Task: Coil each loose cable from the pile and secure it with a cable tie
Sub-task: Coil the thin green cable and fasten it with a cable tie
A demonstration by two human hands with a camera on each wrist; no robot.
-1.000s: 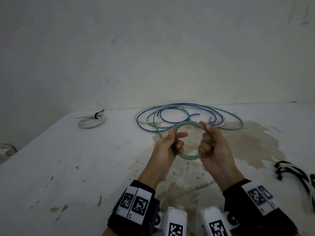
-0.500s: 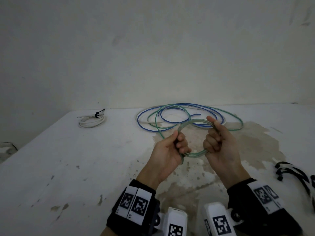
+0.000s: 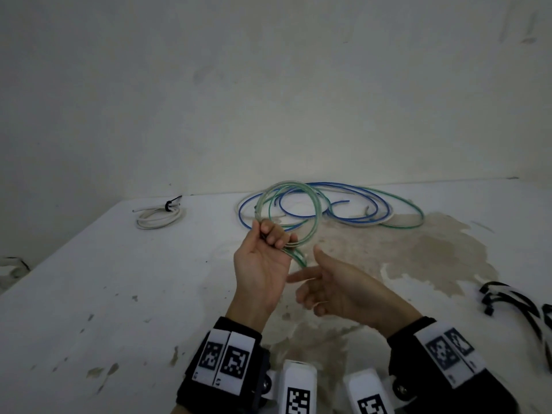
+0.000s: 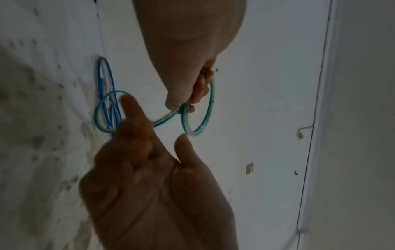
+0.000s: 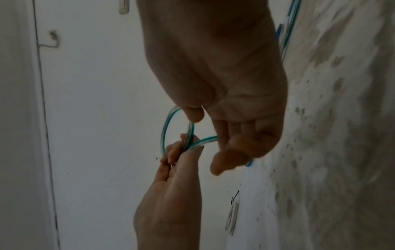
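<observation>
My left hand (image 3: 268, 237) grips a small coil of clear-green cable (image 3: 318, 215) and holds it upright above the table (image 3: 119, 279). A loose strand (image 3: 298, 258) runs from that grip down towards my right hand (image 3: 310, 282). That hand hovers just below with fingers spread, gripping nothing. In the left wrist view the left hand (image 4: 192, 94) clasps the coil (image 4: 210, 104), and the strand passes behind the fingers of the right hand (image 4: 149, 152). The right wrist view shows the right hand (image 5: 213, 135) relaxed beside the coil (image 5: 165, 128) in the left hand (image 5: 177, 160).
Loose blue (image 3: 385, 204) and green (image 3: 418, 213) cables lie looped at the back of the table near the wall. A white coil (image 3: 158, 218) bound with a black tie sits at the back left. Black ties (image 3: 507, 300) lie at the right edge.
My right hand has let go of the coil and dropped lower, fingers spread. The left hand alone has lifted the coil up and turned it upright.
</observation>
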